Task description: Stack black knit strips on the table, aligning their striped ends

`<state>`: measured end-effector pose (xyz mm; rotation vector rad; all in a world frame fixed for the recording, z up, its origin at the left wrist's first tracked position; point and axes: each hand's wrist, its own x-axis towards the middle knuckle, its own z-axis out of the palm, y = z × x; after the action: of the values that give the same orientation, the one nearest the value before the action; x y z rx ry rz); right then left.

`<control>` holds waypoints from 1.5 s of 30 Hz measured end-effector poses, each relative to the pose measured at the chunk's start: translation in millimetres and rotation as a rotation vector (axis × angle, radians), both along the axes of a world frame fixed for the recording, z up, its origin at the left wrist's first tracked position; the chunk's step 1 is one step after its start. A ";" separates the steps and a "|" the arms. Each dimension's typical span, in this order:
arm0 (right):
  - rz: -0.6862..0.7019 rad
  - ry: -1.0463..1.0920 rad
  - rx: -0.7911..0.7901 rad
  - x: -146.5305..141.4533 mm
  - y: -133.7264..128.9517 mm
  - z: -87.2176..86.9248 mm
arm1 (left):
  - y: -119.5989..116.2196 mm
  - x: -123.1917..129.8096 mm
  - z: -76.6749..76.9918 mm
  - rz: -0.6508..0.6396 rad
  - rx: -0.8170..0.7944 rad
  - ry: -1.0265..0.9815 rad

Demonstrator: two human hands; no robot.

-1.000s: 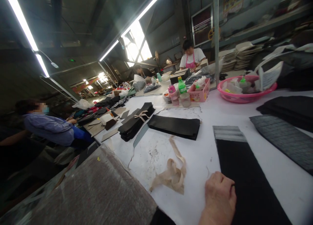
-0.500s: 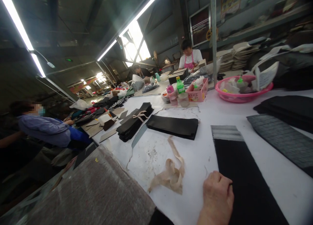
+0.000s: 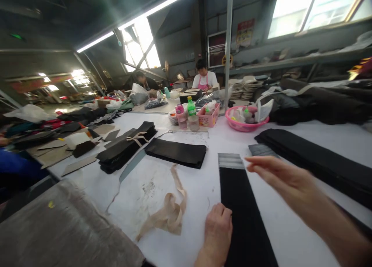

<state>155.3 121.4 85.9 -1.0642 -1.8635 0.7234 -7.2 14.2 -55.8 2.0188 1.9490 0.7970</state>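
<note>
A long black strip [image 3: 241,209] with a grey striped far end lies on the white table [image 3: 197,189]. My left hand [image 3: 218,224] rests at the strip's left edge, its fingers curled down; whether anything is pinched under them is hidden. Above the table, right of the strip's striped end, my right hand [image 3: 279,176] is raised with its fingers extended, slightly blurred, and holds nothing visible. A grey quilted piece [image 3: 263,150] shows partly behind it. To the left of my left hand lies a loose beige ribbon [image 3: 173,211].
Beyond the ribbon are a black stack [image 3: 176,151] and a tied black bundle [image 3: 124,149]. Farther back stand bottles [image 3: 191,107], a pink basket [image 3: 209,117] and a pink basin [image 3: 247,125]. Black pieces [image 3: 314,158] lie at right. A person [image 3: 205,81] sits across the table.
The view has swung to the right. My right hand has come into view over the table. My left hand stays by the strip's left edge.
</note>
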 end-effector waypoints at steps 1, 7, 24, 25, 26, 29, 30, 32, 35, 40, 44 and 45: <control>-0.003 -0.116 0.011 4.9 11.2 -11.4 | 0.0 0.8 -2.8 -0.005 0.010 0.024; -0.030 -0.639 0.091 -8.8 65.4 -118.0 | 1.5 5.4 -36.3 0.023 0.155 0.141; -0.095 -0.789 0.190 -45.5 120.7 -132.5 | 14.3 -12.0 -4.0 -0.205 -0.352 0.235; -0.093 -0.787 0.197 -45.6 120.2 -130.7 | 19.4 -13.3 10.9 -0.239 -0.456 0.249; -0.093 -0.783 0.205 -45.6 119.1 -129.0 | 25.6 -14.4 25.6 -0.255 -0.517 0.272; -0.096 -0.769 0.240 -45.2 113.2 -126.0 | 53.0 -17.4 57.5 -0.181 -0.409 0.262; -0.097 -0.762 0.256 -45.0 111.1 -125.9 | 65.2 -18.7 62.1 -0.144 -0.330 0.240; -0.095 -0.739 0.287 -44.2 107.6 -126.5 | 92.9 -22.3 62.2 -0.107 -0.167 0.196; -0.072 -0.705 0.311 -43.1 104.9 -128.0 | 134.8 -30.4 48.9 -0.139 -0.027 0.184; -0.014 -0.673 0.325 -43.3 101.5 -127.9 | 174.1 -46.4 27.8 -0.195 -0.048 0.194; 0.037 -0.649 0.364 -42.3 89.1 -130.5 | 183.1 -54.9 21.0 -0.189 -0.086 0.193; 0.039 -0.638 0.375 -41.0 84.7 -131.9 | 184.3 -55.8 20.2 -0.186 -0.092 0.192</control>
<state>114.3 206.1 -46.0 -1.0826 -2.4359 0.0234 -63.0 198.4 -35.6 2.2510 1.8196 0.4784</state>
